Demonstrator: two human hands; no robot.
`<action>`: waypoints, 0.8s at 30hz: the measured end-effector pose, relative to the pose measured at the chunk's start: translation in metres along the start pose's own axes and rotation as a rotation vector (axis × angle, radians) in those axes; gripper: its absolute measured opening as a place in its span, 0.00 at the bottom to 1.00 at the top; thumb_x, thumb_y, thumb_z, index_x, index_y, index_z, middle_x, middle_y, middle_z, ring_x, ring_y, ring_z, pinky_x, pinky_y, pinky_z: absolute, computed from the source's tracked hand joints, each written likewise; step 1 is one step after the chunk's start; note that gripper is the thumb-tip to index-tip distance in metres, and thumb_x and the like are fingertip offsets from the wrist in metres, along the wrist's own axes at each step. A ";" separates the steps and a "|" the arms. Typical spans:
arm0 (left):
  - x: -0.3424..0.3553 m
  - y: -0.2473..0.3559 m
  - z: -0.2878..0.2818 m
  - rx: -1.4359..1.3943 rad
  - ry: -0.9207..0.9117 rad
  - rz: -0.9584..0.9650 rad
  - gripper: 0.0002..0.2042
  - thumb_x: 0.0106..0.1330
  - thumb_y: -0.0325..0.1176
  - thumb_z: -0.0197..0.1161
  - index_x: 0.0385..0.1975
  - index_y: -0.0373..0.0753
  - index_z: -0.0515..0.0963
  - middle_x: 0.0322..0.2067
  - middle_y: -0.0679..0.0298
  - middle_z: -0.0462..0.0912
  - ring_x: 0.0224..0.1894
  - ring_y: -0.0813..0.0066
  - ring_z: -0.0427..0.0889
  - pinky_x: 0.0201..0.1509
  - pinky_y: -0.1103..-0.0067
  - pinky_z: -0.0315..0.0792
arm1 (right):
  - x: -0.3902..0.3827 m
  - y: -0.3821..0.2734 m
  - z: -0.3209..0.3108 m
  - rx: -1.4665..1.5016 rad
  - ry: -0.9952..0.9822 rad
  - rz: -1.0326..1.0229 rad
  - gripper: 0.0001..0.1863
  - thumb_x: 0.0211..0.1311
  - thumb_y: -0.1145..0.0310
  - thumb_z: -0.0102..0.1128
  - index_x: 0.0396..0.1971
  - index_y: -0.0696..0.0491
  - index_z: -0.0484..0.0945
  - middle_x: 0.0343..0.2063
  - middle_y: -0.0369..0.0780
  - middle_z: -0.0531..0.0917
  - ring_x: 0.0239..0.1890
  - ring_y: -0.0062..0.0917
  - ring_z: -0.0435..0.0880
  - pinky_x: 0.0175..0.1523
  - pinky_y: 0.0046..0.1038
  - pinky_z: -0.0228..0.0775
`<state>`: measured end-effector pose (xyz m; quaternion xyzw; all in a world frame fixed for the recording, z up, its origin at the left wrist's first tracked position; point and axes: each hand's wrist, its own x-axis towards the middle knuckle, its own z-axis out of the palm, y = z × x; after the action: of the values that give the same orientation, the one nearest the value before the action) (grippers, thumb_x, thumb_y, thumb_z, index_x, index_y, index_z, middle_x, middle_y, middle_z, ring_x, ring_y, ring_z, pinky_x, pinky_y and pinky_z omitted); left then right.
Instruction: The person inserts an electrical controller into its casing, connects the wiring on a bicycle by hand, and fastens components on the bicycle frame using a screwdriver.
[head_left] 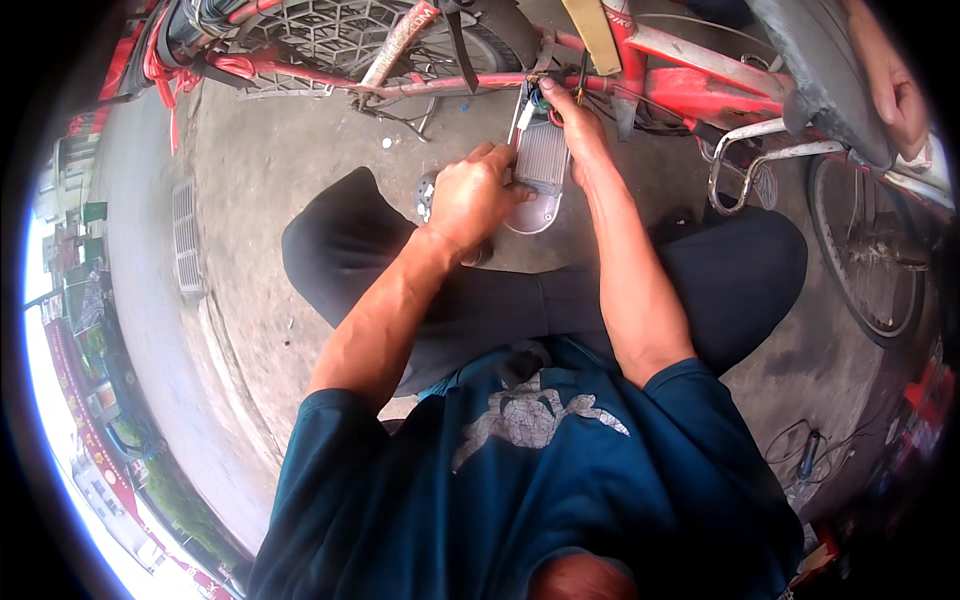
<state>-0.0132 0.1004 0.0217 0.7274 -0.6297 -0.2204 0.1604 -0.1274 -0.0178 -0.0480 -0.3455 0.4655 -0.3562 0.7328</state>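
Observation:
A ribbed grey metal box (541, 158), which looks like an electric bike's controller, sits in a long pale tray-like housing (532, 218) below the red frame. My left hand (474, 197) is closed at the box's left edge, its thumb on the lower left corner. At the far end my right hand (577, 128) is closed around a bundle of coloured wires (541, 98), the thumb on top. A white connector (526, 116) shows beside that thumb. My right fingers are mostly hidden behind the box and wires.
The red bike frame (690, 88) spans the far side, with a wheel (440, 55) at far left. A bent metal tube (735, 160) juts in at right, near another wheel (868, 250). Another person's hand (900, 110) is at upper right. A cabled tool (808, 453) lies lower right.

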 end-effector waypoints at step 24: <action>-0.021 0.010 0.011 0.235 0.208 0.255 0.09 0.48 0.29 0.62 0.30 0.42 0.73 0.36 0.60 0.73 0.35 0.59 0.78 0.37 0.68 0.76 | 0.008 0.021 -0.007 0.078 -0.002 0.124 0.35 0.51 0.46 0.67 0.54 0.57 0.74 0.53 0.40 0.76 0.55 0.26 0.71 0.59 0.29 0.59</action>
<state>-0.0298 0.1199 0.0200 0.6745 -0.7181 -0.0468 0.1650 -0.1275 -0.0149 -0.0710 -0.2876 0.4712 -0.3279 0.7667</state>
